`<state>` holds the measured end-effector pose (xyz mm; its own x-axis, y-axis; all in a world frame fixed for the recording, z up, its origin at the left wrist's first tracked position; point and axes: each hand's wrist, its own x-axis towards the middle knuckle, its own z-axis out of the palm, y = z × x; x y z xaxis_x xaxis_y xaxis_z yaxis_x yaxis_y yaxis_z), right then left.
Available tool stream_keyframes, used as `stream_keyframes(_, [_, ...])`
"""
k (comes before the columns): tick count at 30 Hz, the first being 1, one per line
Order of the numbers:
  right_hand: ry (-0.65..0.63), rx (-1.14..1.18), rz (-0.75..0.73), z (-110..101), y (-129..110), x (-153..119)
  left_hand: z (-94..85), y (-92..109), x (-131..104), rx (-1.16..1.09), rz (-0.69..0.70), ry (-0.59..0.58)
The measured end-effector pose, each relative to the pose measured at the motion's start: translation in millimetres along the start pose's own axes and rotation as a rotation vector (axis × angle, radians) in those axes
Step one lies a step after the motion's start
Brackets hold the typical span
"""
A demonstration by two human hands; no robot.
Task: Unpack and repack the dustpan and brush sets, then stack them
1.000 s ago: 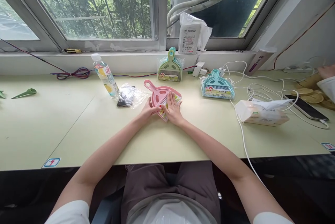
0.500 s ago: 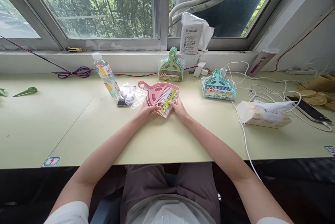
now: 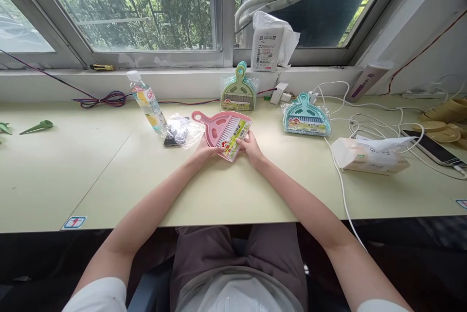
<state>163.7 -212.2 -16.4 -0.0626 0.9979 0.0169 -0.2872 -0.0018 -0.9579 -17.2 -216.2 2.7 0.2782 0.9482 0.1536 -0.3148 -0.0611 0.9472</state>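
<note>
Between my hands is a pink dustpan and brush set (image 3: 214, 133), tilted so its handle points up and left. A printed yellow-green label (image 3: 235, 136) lies across the white bristles. My left hand (image 3: 206, 149) grips the lower left edge, thumb on the front. On the other side, my right hand (image 3: 250, 147) holds the right edge by the label, with its thumb on the front too. The fingers behind the set are hidden. Crumpled clear plastic wrap (image 3: 188, 130) sits just left of it, over a dark flat object (image 3: 170, 141).
A tilted bottle (image 3: 146, 103) stands left. Behind are a wrapped green dustpan set (image 3: 239, 93) and, to the right, a wrapped teal one (image 3: 306, 116). A tissue pack (image 3: 370, 156), white cables (image 3: 343, 190) and a phone (image 3: 434, 149) lie at right.
The view has shifted slightly. Both hands keep their hold on the pink dustpan set, which has barely turned.
</note>
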Motion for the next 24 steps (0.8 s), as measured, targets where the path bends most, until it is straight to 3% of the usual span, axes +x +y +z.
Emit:
stream_keyframes(4, [-0.005,0.000,0.002,-0.8,0.6,0.3,-2.5,-2.2,1.4,0.070,0.001,-0.043])
stream_keyframes(24, [-0.006,0.039,-0.015,2.1,-4.4,-4.1,0.7,-2.7,-0.7,0.040,0.025,-0.042])
